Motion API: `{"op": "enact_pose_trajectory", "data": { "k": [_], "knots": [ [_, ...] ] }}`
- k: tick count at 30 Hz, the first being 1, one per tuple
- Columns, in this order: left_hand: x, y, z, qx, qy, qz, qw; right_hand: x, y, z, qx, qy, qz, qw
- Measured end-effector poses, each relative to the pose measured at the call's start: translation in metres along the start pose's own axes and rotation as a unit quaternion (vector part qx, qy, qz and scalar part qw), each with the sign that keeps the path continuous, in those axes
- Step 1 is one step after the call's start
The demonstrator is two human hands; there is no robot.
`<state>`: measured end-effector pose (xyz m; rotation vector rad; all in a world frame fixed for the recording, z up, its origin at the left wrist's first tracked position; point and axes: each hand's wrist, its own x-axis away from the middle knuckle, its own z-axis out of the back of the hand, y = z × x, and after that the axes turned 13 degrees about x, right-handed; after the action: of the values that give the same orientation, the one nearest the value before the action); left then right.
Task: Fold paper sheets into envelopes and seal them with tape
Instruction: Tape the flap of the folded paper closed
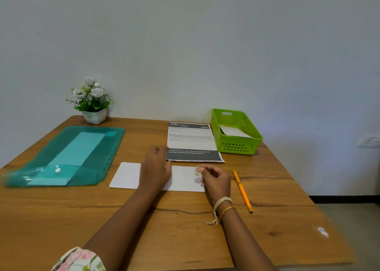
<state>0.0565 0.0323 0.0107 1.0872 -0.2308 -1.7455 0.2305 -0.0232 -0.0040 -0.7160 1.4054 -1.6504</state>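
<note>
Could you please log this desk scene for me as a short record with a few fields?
surface: wooden table
work piece: white folded paper, flat, at centre
left hand: over the paper, palm down
right hand: pinching a small piece of tape
right of paper: orange pen
far right: green basket holding white paper
left: teal plastic folder
behind: printed sheet, potted flowers

Matt wood-grain table (82, 205) with dark streaks; matt white folded paper sheet (185, 180). Glossy translucent teal plastic folder (98, 153), perforated green plastic basket (236, 145), smooth yellow pen (242, 190). Printed matt paper form (191, 141), glossy white pot (95, 117).
</note>
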Motion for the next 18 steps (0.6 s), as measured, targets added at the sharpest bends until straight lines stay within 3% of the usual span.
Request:
{"op": "enact_pose_trajectory", "data": {
  "k": [5, 13, 18],
  "knots": [
    [0.013, 0.017, -0.020, 0.108, -0.142, -0.002, 0.984, -0.009, -0.002, -0.003, 0.138, 0.003, 0.006, 0.990],
    [0.018, 0.012, -0.024, 0.037, -0.156, -0.050, 0.986, -0.026, -0.001, -0.006, 0.220, 0.032, 0.023, 0.975],
    [0.018, 0.008, -0.030, 0.006, -0.162, -0.034, 0.986, -0.028, -0.003, -0.009, 0.250, 0.030, -0.001, 0.968]
  ]
}}
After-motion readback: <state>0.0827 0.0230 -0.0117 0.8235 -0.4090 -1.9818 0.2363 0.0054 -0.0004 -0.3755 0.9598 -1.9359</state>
